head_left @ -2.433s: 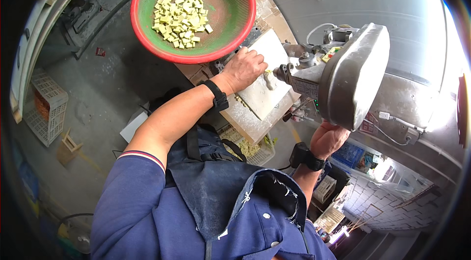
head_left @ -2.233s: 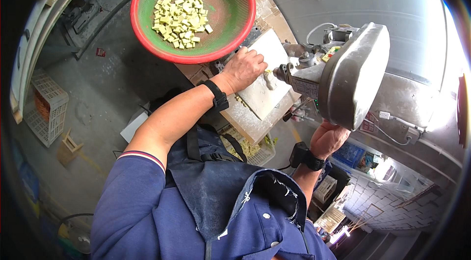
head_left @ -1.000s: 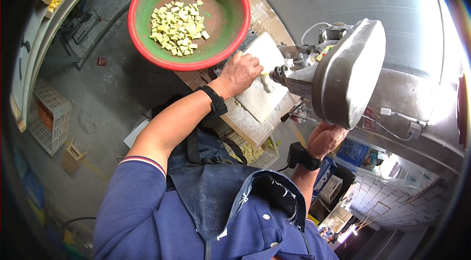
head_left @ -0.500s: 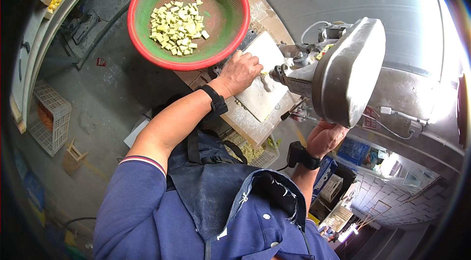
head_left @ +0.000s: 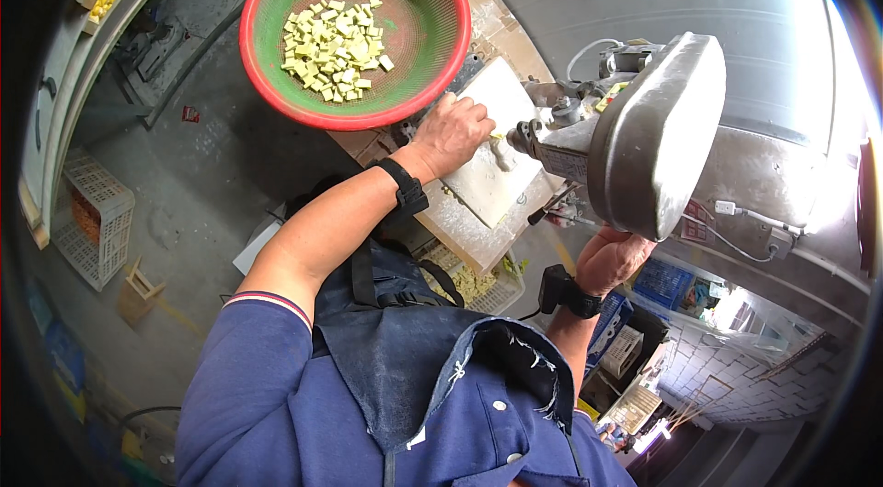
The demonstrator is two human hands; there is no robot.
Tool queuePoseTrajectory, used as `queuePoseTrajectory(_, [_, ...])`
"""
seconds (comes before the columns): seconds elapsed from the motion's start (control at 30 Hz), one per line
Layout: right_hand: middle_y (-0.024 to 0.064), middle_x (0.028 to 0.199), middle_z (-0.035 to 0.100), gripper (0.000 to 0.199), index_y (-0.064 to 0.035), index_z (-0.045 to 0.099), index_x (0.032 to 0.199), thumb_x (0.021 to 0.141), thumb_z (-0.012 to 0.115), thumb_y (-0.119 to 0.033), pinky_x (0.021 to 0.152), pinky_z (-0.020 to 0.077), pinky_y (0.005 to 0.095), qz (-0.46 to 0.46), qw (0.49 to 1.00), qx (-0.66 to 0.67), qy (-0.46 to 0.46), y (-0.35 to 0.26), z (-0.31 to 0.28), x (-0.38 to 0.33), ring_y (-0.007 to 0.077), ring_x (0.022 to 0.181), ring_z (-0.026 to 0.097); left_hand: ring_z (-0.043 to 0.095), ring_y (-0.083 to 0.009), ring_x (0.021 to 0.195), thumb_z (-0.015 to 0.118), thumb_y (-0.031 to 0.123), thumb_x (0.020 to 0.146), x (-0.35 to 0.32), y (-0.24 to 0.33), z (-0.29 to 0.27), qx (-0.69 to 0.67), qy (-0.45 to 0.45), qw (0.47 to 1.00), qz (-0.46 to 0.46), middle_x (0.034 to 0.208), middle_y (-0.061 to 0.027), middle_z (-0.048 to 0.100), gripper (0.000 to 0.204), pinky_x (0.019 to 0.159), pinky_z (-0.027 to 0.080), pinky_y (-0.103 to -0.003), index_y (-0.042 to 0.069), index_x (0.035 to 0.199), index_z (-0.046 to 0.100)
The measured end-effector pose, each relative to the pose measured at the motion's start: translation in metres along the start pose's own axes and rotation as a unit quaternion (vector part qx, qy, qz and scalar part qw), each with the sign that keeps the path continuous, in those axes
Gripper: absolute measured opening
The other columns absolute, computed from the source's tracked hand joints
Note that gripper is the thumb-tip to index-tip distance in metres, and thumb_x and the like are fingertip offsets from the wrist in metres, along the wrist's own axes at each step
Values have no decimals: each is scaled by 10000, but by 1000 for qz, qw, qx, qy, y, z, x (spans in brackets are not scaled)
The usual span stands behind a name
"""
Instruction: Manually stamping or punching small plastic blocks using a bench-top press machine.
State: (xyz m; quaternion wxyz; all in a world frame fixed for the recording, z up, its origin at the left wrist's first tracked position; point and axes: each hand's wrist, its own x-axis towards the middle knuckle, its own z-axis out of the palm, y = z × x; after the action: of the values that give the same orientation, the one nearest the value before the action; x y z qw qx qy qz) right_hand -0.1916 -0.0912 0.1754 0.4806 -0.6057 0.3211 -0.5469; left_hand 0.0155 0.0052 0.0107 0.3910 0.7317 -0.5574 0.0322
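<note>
My left hand (head_left: 451, 133) is closed over the white board (head_left: 501, 101) on the bench. At its fingertips shows the edge of a small yellow-green block (head_left: 498, 135), beside the machine's spindle end. The grey machine (head_left: 648, 137), like a bench drill with a long rounded metal cover, stands to the right. A lever with a black knob (head_left: 535, 217) sticks out near the board. My right hand (head_left: 614, 259) is raised just below the cover's near end; its fingers are mostly hidden. In a red-rimmed green basket (head_left: 451, 55) lies a heap of yellow-green blocks (head_left: 336, 50).
Below the bench top (head_left: 478, 252) stands a white crate (head_left: 501, 289) with pale pieces. At far left are a perforated crate (head_left: 108, 252) and a small wooden stool (head_left: 141, 294) on the floor. A cable (head_left: 750, 248) runs along the wall right of the machine.
Both hands keep their places. The basket and machine sit very slightly farther right in the picture, as the view has shifted a little.
</note>
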Motion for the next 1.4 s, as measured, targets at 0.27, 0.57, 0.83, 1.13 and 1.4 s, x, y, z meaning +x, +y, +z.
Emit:
queuePoseTrajectory(0.27, [104, 1226, 619, 303, -38, 532, 1274, 1027, 483, -204, 907, 503, 269, 11, 1000, -12, 10, -2, -1, -1, 166, 1092, 613, 593, -172, 835, 636, 121, 820, -2, -1, 2, 5, -5, 1000, -1, 801, -1, 615, 82, 760, 412, -341, 127, 854, 711])
queuePoseTrajectory(0.57, [112, 1308, 570, 409, -26, 463, 1352, 1017, 505, -255, 976, 485, 293, 2, 999, -44, -10, 3, -9, 2, 177, 1174, 576, 594, -170, 837, 645, 133, 820, 0, -1, 1, 5, -10, 1000, -2, 805, 1, 617, 71, 767, 410, -342, 129, 853, 708])
queuePoseTrajectory(0.83, [114, 1297, 579, 408, -28, 468, 1348, 1016, 511, -262, 961, 499, 302, 4, 999, -35, -15, 5, -12, 2, 189, 1172, 583, 597, -167, 846, 643, 135, 825, -1, -1, 2, 6, -17, 1000, -4, 819, 1, 625, 91, 777, 410, -341, 128, 879, 715])
queuePoseTrajectory(1.13, [94, 1183, 632, 308, -45, 544, 1258, 1011, 512, -226, 843, 514, 280, -2, 1000, -13, 18, 0, 4, -1, 165, 1054, 620, 597, -162, 840, 640, 129, 817, 0, -1, 2, 12, -12, 1000, -1, 803, 4, 618, 88, 758, 409, -335, 131, 860, 717])
queuePoseTrajectory(1.4, [86, 1162, 641, 301, -51, 557, 1243, 1015, 515, -243, 809, 510, 256, -3, 1000, -22, 22, 3, -1, 1, 145, 1021, 622, 601, -163, 846, 652, 142, 813, -1, -1, 3, 6, -11, 1000, -2, 809, 5, 623, 82, 761, 410, -336, 133, 862, 717])
